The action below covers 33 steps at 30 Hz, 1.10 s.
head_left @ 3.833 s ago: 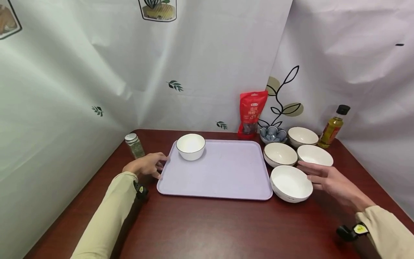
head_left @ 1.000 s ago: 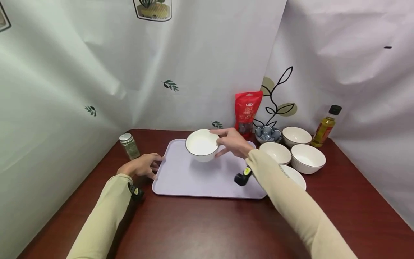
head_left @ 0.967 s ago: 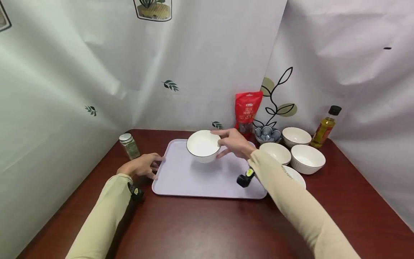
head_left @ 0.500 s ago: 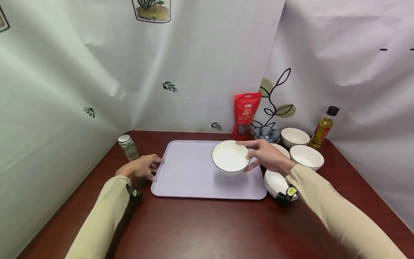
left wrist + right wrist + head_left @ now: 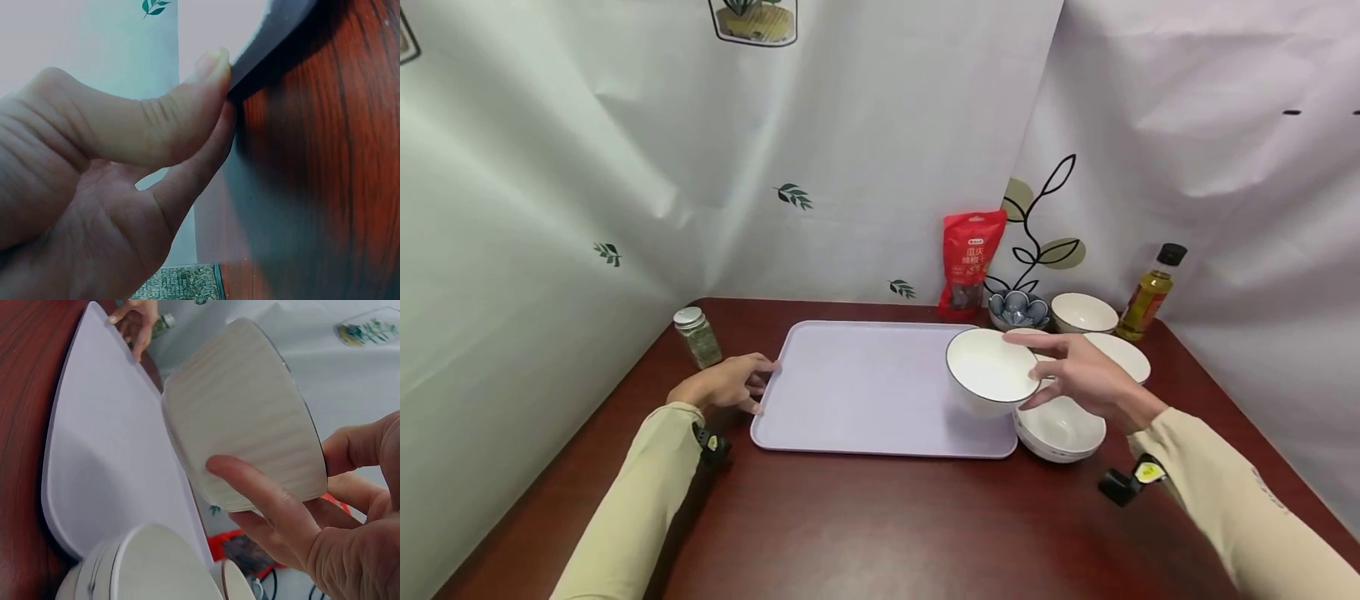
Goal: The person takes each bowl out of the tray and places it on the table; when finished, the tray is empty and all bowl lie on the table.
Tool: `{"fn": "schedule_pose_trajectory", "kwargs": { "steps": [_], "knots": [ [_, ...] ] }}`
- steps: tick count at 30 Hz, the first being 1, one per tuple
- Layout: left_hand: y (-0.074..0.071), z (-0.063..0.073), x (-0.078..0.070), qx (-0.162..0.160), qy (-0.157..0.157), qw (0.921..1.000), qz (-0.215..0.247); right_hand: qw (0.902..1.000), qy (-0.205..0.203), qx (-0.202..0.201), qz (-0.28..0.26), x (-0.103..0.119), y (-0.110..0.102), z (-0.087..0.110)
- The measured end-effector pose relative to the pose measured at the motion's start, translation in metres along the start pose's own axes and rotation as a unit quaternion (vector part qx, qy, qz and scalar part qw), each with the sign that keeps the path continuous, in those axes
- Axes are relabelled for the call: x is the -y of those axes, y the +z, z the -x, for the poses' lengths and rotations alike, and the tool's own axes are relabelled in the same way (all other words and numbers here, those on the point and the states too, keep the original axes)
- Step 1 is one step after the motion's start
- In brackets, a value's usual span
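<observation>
My right hand (image 5: 1086, 375) holds a white bowl (image 5: 988, 367) with a thin dark rim, raised over the right end of the lilac tray (image 5: 865, 392). In the right wrist view the bowl's ribbed outer wall (image 5: 244, 412) is tilted, with fingers and thumb on its side and rim. At the tray's left edge is my left hand (image 5: 726, 383); the left wrist view has its thumb and a finger (image 5: 175, 125) pinching the tray's rim (image 5: 275, 47). Just right of the tray, a white bowl (image 5: 1060, 429) stands partly behind the held one.
More white bowls (image 5: 1084, 313) stand at the back right, beside a grey-blue petal-shaped dish (image 5: 1018, 310). Behind them are a red pouch (image 5: 972, 262) and an oil bottle (image 5: 1150, 292). A glass spice jar (image 5: 697, 337) stands left of the tray. Patterned cloth (image 5: 865, 150) hangs behind.
The white bowl was lifted off the tray's back left corner and carried rightward in my right hand, which was earlier beside the right-hand bowls. My left hand stays at the tray's edge.
</observation>
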State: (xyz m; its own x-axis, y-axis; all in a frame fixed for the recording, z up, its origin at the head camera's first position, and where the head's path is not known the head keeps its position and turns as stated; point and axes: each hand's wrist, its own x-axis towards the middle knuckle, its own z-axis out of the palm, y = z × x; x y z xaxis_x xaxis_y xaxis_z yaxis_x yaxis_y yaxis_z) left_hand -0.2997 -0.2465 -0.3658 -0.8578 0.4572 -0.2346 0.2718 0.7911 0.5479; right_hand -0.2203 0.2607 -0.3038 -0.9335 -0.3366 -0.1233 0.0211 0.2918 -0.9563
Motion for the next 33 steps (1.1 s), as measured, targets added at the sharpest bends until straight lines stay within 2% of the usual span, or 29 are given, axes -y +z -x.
{"fn": "schedule_pose_trajectory", "kwargs": {
  "steps": [8,16,25,28,33],
  "knots": [
    [-0.001,0.002,0.001,0.005,-0.006,1.0,0.002,0.9994,-0.03,-0.002,-0.015,-0.02,-0.027,0.024],
    [0.0,0.002,-0.002,0.0,-0.001,1.0,-0.01,0.9942,-0.074,0.013,-0.078,-0.048,-0.072,0.046],
    [-0.001,0.001,-0.004,0.001,0.0,0.9999,-0.014,0.9856,-0.096,0.053,-0.129,-0.067,-0.117,0.078],
    [-0.001,0.001,-0.004,0.003,-0.002,0.9999,-0.012,0.9849,-0.095,0.053,-0.135,-0.072,-0.13,0.089],
    [-0.002,0.002,-0.003,0.0,0.009,0.9998,-0.019,0.9882,-0.079,0.028,-0.129,-0.085,-0.149,0.107]
  ]
}}
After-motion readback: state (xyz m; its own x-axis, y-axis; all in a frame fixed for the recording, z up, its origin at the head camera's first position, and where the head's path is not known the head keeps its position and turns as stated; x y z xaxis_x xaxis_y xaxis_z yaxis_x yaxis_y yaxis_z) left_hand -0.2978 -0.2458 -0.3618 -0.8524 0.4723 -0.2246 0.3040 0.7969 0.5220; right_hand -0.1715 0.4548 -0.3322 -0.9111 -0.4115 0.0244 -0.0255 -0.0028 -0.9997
